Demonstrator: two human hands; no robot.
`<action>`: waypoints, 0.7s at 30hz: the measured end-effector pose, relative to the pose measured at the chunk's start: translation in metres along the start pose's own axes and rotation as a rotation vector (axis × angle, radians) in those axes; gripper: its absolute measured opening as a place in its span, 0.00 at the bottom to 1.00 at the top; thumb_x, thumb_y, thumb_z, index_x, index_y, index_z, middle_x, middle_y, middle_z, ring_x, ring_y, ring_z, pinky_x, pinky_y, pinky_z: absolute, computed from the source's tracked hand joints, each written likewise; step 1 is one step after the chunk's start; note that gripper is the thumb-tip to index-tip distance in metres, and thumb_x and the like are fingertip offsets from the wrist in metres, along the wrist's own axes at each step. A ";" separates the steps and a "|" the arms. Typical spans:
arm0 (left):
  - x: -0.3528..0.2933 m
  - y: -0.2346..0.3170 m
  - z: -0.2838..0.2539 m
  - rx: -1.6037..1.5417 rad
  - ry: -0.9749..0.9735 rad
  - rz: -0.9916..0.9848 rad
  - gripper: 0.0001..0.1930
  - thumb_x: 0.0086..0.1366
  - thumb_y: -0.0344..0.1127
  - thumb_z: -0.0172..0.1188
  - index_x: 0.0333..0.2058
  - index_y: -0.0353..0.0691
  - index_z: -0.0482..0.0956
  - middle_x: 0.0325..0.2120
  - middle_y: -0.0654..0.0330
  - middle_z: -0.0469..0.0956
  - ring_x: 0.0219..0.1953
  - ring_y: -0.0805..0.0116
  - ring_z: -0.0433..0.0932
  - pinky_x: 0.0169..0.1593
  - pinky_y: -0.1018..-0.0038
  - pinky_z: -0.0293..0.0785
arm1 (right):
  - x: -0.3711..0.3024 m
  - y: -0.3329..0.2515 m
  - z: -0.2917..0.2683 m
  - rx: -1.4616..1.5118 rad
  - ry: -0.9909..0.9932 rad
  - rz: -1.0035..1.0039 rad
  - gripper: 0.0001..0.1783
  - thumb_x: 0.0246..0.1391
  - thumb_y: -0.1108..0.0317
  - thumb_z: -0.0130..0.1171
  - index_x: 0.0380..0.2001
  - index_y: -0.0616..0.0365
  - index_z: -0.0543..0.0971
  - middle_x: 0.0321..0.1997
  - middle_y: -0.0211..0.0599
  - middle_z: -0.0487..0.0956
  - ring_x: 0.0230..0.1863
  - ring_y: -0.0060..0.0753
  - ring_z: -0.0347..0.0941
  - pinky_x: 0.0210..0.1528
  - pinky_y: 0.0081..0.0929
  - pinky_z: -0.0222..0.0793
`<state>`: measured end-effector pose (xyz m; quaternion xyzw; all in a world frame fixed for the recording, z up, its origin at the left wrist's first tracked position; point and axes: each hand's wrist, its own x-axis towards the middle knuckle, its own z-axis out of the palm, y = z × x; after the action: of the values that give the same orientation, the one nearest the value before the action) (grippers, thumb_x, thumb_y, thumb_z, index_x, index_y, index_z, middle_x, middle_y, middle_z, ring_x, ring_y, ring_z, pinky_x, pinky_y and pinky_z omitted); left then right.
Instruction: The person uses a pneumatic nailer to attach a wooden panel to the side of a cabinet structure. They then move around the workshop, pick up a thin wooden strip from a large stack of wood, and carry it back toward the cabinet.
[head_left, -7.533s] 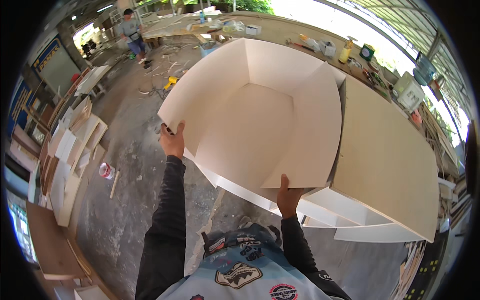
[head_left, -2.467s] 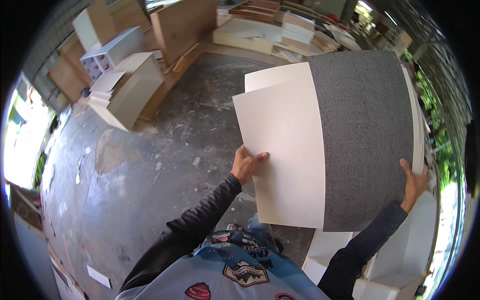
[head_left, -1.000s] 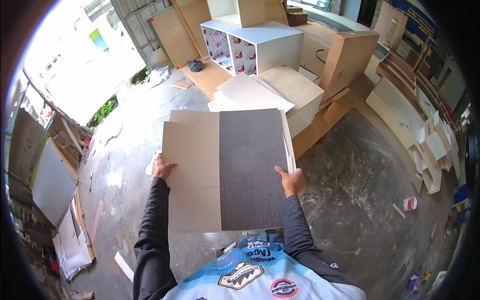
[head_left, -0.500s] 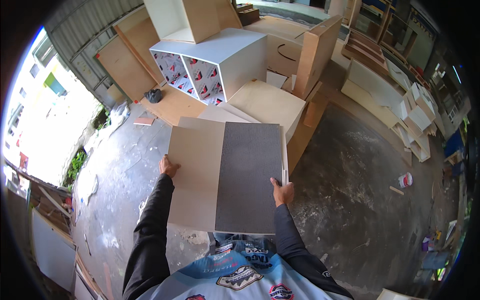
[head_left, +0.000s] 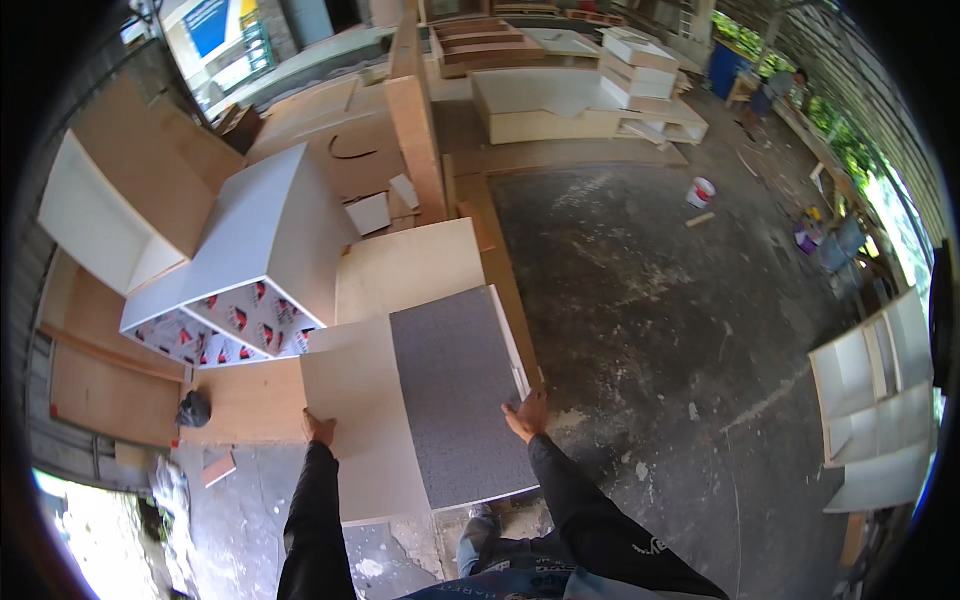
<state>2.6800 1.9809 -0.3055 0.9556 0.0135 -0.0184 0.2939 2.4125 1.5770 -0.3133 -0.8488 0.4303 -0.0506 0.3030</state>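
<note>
One grey panel (head_left: 462,398), lengthwise away, slightly leftward

Arms (head_left: 312,510) extended, left grip (head_left: 320,428) clasped, right grip (head_left: 528,415) clasped

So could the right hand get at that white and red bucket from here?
Probably not: the right hand holds the grey panel, and the bucket sits well away across the floor.

Black long sleeves (head_left: 315,520) reach the wrists, leaving the left hand (head_left: 320,430) and right hand (head_left: 527,416) bare. White lettering (head_left: 655,547) marks the right sleeve (head_left: 598,520). A printed blue shirt (head_left: 500,588), faded blue-grey trouser leg (head_left: 475,547) and greyish shoe (head_left: 484,512) also show.
</note>
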 end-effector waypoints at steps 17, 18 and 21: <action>0.093 -0.102 0.093 0.428 0.101 -0.165 0.44 0.48 0.48 0.63 0.59 0.31 0.55 0.45 0.46 0.71 0.47 0.51 0.73 0.48 0.51 0.69 | -0.089 0.098 -0.032 0.117 -0.141 0.179 0.36 0.43 0.50 0.62 0.52 0.63 0.70 0.54 0.53 0.70 0.57 0.52 0.65 0.58 0.40 0.62; 0.089 -0.095 0.095 0.539 0.235 -0.180 0.41 0.49 0.49 0.61 0.58 0.34 0.57 0.45 0.47 0.71 0.48 0.51 0.72 0.47 0.49 0.69 | -0.104 0.117 -0.038 0.085 -0.138 0.146 0.34 0.45 0.48 0.60 0.50 0.63 0.72 0.54 0.53 0.70 0.57 0.52 0.65 0.57 0.41 0.62; 0.028 -0.011 0.094 0.492 0.281 -0.190 0.38 0.51 0.51 0.60 0.58 0.40 0.59 0.44 0.49 0.70 0.49 0.54 0.70 0.46 0.50 0.65 | -0.187 0.213 -0.034 -0.018 -0.208 0.262 0.31 0.46 0.46 0.57 0.45 0.63 0.75 0.47 0.53 0.74 0.51 0.55 0.70 0.53 0.44 0.66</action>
<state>2.7047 1.9375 -0.3902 0.9857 0.1387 0.0840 0.0458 2.1349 1.6082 -0.3718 -0.7886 0.5042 0.0813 0.3424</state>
